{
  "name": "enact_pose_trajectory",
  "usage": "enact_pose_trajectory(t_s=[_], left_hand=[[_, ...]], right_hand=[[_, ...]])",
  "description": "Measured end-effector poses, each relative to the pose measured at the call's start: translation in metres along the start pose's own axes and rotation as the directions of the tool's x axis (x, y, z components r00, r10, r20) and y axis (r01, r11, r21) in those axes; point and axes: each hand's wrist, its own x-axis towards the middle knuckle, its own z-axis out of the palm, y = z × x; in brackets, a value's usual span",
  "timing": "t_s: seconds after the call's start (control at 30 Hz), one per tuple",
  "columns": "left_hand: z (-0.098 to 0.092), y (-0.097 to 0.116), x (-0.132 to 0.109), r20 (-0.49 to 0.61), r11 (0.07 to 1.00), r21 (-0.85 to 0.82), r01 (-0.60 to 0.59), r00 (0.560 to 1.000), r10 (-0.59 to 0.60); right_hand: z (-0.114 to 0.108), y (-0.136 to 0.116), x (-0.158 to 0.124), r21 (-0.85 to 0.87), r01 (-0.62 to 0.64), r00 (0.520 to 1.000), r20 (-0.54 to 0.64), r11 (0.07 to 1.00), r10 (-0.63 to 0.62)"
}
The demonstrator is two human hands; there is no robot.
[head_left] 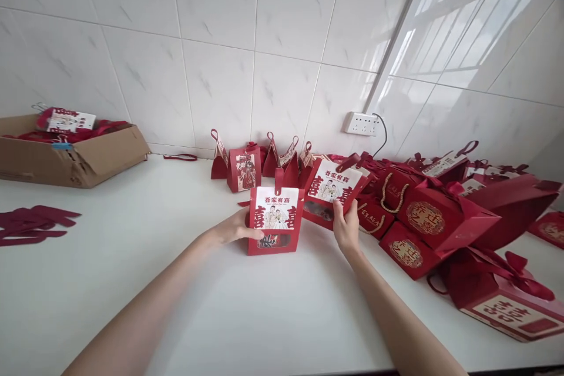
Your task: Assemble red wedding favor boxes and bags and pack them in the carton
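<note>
In the middle of the table stands a red gift box (275, 244) with a white printed label, a small window and a ribbon loop on top. My left hand (238, 228) grips it by its left side, thumb across the front. To its right, a second gift box (318, 211) of the same kind leans at a tilt. My right hand (346, 226) is closed on that box's lower right edge, thumb on the front. The fingers behind both boxes are hidden.
Several red gift boxes crowd the right side, including a large one with a bow (506, 299). A few small boxes (244, 170) line the wall. At left are an open carton (88, 161) and loose dark red ribbon strips (35, 223). A power socket (363, 124) hangs on the wall.
</note>
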Motion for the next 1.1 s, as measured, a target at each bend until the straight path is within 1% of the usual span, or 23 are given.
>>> enact_pose_trajectory(t_s=[0.03,0.1,0.13,0.17,0.2,0.23,0.3,0.33,0.37,0.4,0.5,0.57,0.7,0.73,0.77,0.8,0.83,0.87,0.9,0.93,0.97,1.0,1.1], left_hand=[[0.001,0.003,-0.001,0.037,0.999,0.026,0.018,0.999,-0.019],[0.003,0.007,-0.004,0.090,0.997,0.063,0.048,0.994,-0.054],[0.005,0.009,-0.006,0.105,0.995,0.075,0.061,0.992,-0.069],[0.008,0.010,-0.007,0.110,0.994,0.082,0.068,0.991,-0.077],[0.011,0.011,-0.008,0.107,0.994,0.086,0.070,0.991,-0.079],[0.014,0.012,-0.008,0.096,0.994,0.087,0.067,0.993,-0.076],[0.022,0.013,-0.008,0.057,0.995,0.079,0.054,0.997,-0.058],[0.025,0.013,-0.008,0.045,0.996,0.072,0.043,0.998,-0.046],[0.028,0.013,-0.008,0.040,0.997,0.065,0.033,0.999,-0.035],[0.031,0.013,-0.007,0.039,0.998,0.058,0.021,0.999,-0.023],[0.035,0.012,-0.005,0.059,0.999,0.032,-0.003,0.998,0.001],[0.035,0.014,-0.005,0.074,1.000,0.013,-0.011,0.997,0.010],[0.036,0.020,-0.005,0.137,0.998,-0.062,-0.029,0.990,0.038],[0.037,0.021,-0.005,0.104,0.994,-0.092,-0.060,0.992,0.070],[0.039,0.022,-0.005,0.024,0.987,-0.113,-0.115,0.993,0.118],[0.041,0.023,-0.004,-0.100,0.977,-0.108,-0.186,0.979,0.175],[0.045,0.022,-0.003,-0.242,0.964,-0.068,-0.256,0.942,0.233],[0.048,0.021,-0.002,-0.370,0.951,0.000,-0.308,0.884,0.286],[0.051,0.020,-0.002,-0.467,0.940,0.078,-0.333,0.821,0.329],[0.053,0.019,-0.001,-0.528,0.930,0.148,-0.335,0.769,0.361],[0.055,0.017,-0.001,-0.554,0.923,0.203,-0.328,0.738,0.384],[0.056,0.016,-0.001,-0.558,0.916,0.242,-0.320,0.727,0.401],[0.055,0.015,-0.002,-0.537,0.902,0.304,-0.306,0.727,0.428]], right_hand=[[0.000,0.002,0.001,-0.018,-0.016,0.997,0.076,1.000,0.018],[0.001,0.007,0.002,-0.022,-0.032,0.969,0.246,0.999,0.036],[0.001,0.008,0.002,-0.006,-0.021,0.958,0.285,1.000,0.022],[0.000,0.007,0.001,0.023,0.009,0.963,0.268,1.000,-0.015],[-0.002,0.005,0.000,0.060,0.067,0.978,0.195,0.996,-0.077],[-0.005,0.001,-0.002,0.090,0.149,0.984,0.084,0.985,-0.156],[-0.010,-0.011,-0.007,0.128,0.325,0.944,-0.103,0.937,-0.313],[-0.012,-0.019,-0.010,0.156,0.391,0.918,-0.129,0.907,-0.374],[-0.014,-0.026,-0.014,0.194,0.429,0.903,-0.103,0.882,-0.416],[-0.014,-0.033,-0.019,0.238,0.434,0.898,-0.038,0.869,-0.439],[-0.009,-0.046,-0.034,0.293,0.374,0.883,0.179,0.880,-0.435],[-0.005,-0.048,-0.041,0.255,0.353,0.885,0.221,0.900,-0.410],[-0.003,-0.045,-0.047,0.182,0.326,0.905,0.226,0.928,-0.362],[-0.004,-0.045,-0.046,0.175,0.327,0.905,0.226,0.929,-0.361],[-0.005,-0.045,-0.046,0.170,0.332,0.904,0.223,0.928,-0.364],[-0.006,-0.045,-0.045,0.165,0.339,0.903,0.219,0.926,-0.370],[-0.007,-0.045,-0.045,0.161,0.348,0.900,0.219,0.923,-0.377],[-0.008,-0.046,-0.044,0.157,0.356,0.896,0.221,0.921,-0.384],[-0.009,-0.046,-0.044,0.154,0.361,0.894,0.224,0.920,-0.388],[-0.009,-0.047,-0.043,0.155,0.361,0.893,0.226,0.920,-0.389],[-0.009,-0.047,-0.043,0.160,0.360,0.893,0.225,0.919,-0.389],[-0.009,-0.047,-0.042,0.169,0.358,0.895,0.219,0.918,-0.389],[-0.009,-0.045,-0.041,0.198,0.355,0.898,0.200,0.914,-0.392]])
